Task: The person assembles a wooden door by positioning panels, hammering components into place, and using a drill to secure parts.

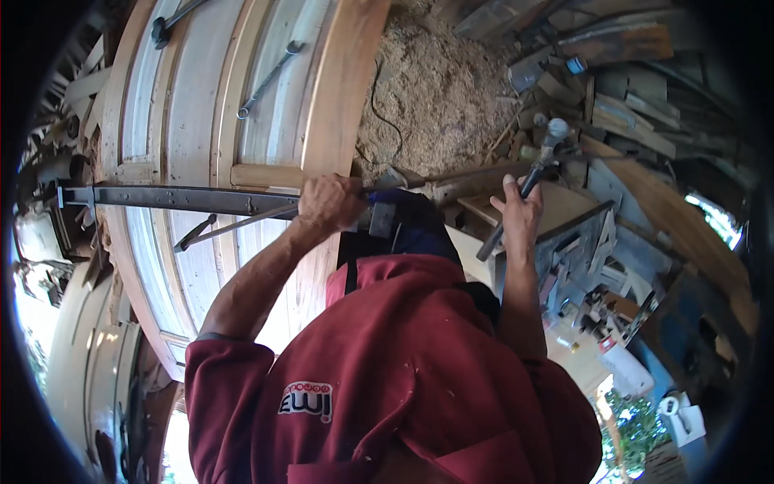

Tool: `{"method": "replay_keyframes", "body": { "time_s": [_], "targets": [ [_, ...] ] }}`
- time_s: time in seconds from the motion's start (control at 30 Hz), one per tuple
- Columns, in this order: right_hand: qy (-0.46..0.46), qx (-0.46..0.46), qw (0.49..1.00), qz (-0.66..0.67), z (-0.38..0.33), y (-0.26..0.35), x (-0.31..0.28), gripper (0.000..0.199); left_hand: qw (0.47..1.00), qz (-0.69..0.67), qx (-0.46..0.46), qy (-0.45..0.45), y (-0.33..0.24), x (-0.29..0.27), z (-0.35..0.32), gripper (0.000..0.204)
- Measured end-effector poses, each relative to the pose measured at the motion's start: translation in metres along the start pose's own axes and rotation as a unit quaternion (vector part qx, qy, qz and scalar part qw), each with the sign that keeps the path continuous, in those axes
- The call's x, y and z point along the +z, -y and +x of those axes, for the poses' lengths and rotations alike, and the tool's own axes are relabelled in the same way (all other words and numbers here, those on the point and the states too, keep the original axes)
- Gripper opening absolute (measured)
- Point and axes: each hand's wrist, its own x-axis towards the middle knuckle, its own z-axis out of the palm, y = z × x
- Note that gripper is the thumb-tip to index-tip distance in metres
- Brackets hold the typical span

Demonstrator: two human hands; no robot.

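A wooden panelled door (193, 97) lies on my left, crossed by a long dark metal bar clamp (193, 198). My left hand (330, 202) is closed over the clamp's near end, at the door's edge; what its fingers press on underneath is partly hidden. A thinner rod (242, 222) slants from beside this hand across the door. In my right hand (520, 214) is a hammer (532, 179), held by its dark handle with the metal head up and away from me. Some of the right fingers are loosely extended.
A combination wrench (270, 81) and another dark tool (161, 32) lie on the door. Wood shavings (435, 89) cover the ground beyond. Wood offcuts (637, 121) are piled at the far right, near a wooden-topped bench (556, 214). A white bottle (625, 367) stands lower right.
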Motion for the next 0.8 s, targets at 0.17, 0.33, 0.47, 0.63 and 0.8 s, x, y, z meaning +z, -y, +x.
{"method": "replay_keyframes", "body": {
  "time_s": [0.17,0.33,0.47,0.63,0.8],
  "targets": [
    [-0.039,-0.003,0.912,0.409,0.053,-0.042,0.009,0.03,0.998,0.026,0.031,-0.04,-0.004,0.011,-0.002,0.026],
    [-0.039,0.015,0.848,0.528,0.075,-0.032,0.037,0.032,0.999,0.041,0.009,-0.002,-0.001,-0.001,-0.005,0.032],
    [-0.035,-0.029,0.855,0.517,0.07,-0.044,0.034,0.035,0.994,0.11,-0.023,-0.004,0.049,-0.015,-0.046,0.036],
    [-0.014,-0.059,0.863,0.502,0.07,-0.038,0.031,0.033,0.988,0.145,-0.042,0.029,0.051,-0.019,-0.045,0.035],
    [0.04,-0.09,0.861,0.499,0.07,-0.035,0.012,0.025,0.954,0.177,0.236,-0.061,0.064,-0.004,-0.037,0.027]
  ]
}}
